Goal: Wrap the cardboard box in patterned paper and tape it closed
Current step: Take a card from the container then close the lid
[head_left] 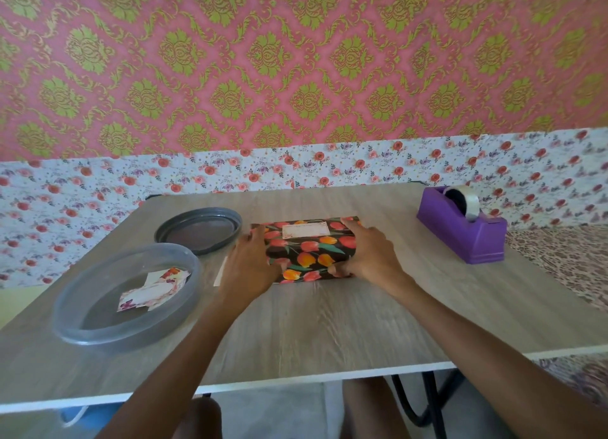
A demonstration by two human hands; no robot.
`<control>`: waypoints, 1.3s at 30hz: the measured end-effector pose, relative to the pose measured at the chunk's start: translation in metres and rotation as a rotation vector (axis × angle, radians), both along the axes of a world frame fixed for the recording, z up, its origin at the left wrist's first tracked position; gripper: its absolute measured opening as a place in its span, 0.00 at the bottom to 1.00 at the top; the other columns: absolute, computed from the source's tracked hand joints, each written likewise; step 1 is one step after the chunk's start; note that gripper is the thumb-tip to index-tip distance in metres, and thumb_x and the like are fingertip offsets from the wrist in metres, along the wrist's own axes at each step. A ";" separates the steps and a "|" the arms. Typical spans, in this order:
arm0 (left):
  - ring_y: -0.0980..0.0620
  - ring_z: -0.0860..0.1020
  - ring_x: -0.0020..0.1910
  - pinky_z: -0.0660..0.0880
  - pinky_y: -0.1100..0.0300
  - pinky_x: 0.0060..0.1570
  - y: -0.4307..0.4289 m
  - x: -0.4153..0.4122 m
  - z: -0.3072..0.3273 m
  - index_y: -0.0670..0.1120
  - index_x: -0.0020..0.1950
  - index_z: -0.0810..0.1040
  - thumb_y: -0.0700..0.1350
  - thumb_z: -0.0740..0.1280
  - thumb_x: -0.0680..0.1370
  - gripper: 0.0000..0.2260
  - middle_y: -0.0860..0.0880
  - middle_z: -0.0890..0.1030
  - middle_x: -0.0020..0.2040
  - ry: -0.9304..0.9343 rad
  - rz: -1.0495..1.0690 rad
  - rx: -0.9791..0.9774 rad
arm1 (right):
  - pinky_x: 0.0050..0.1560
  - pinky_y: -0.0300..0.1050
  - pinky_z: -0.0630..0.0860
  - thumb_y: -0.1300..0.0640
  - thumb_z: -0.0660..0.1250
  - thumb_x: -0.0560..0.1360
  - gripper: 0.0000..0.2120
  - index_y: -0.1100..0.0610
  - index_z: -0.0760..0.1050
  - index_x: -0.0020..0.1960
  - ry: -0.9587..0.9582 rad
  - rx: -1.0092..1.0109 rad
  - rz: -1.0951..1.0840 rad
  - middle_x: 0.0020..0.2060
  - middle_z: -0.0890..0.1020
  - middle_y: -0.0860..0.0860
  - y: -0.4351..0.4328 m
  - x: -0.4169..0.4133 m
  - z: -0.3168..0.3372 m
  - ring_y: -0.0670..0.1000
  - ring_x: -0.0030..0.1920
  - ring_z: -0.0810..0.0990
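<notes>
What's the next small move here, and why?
Probably free the right hand and pull tape from the purple plastic tape dispenser, while the left hand steadies the box wrapped in black orange-and-red patterned paper. Both hands grip its ends, hiding whether they're taped.

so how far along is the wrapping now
Mostly done: the wrapped box shows no bare cardboard and carries a label on top. In hand: the left hand and right hand grip its ends. Left: tape on the ends cannot be seen; the tape dispenser stands apart at the right.
</notes>
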State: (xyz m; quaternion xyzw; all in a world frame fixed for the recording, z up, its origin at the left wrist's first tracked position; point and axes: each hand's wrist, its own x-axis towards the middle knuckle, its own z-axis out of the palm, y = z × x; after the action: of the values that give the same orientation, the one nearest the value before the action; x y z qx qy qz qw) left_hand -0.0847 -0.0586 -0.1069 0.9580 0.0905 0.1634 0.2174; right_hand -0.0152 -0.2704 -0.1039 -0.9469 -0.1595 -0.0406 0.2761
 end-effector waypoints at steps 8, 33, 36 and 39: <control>0.44 0.77 0.59 0.75 0.49 0.56 0.024 0.077 0.042 0.47 0.70 0.68 0.54 0.78 0.69 0.34 0.45 0.77 0.62 -0.116 0.060 -0.130 | 0.59 0.44 0.73 0.52 0.82 0.65 0.45 0.55 0.61 0.74 -0.115 0.210 -0.001 0.62 0.79 0.52 0.013 0.072 0.038 0.53 0.63 0.78; 0.45 0.78 0.56 0.78 0.54 0.48 0.097 0.288 0.002 0.42 0.73 0.62 0.43 0.75 0.74 0.32 0.42 0.76 0.64 -0.096 0.086 -0.313 | 0.70 0.52 0.67 0.55 0.68 0.79 0.49 0.55 0.30 0.79 0.162 0.207 0.064 0.77 0.63 0.56 0.080 0.290 -0.013 0.60 0.71 0.70; 0.42 0.74 0.63 0.74 0.55 0.54 0.098 0.271 0.018 0.41 0.73 0.65 0.40 0.71 0.75 0.28 0.41 0.72 0.67 -0.091 0.067 -0.169 | 0.60 0.50 0.73 0.58 0.69 0.78 0.37 0.59 0.51 0.79 -0.046 0.199 -0.072 0.68 0.74 0.58 0.081 0.271 -0.006 0.59 0.65 0.75; 0.48 0.77 0.57 0.73 0.58 0.53 0.109 0.243 0.034 0.42 0.63 0.77 0.41 0.70 0.76 0.16 0.46 0.79 0.60 -0.095 -0.006 -0.082 | 0.49 0.43 0.75 0.59 0.69 0.76 0.13 0.56 0.78 0.61 -0.264 0.232 -0.017 0.53 0.81 0.52 0.086 0.234 0.007 0.53 0.55 0.80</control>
State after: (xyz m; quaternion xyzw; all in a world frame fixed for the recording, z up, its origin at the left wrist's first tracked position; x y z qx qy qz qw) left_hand 0.1580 0.0502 -0.0725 0.9398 0.0840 0.2042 0.2610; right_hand 0.2190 -0.1842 -0.0971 -0.8965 -0.1806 -0.1850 0.3598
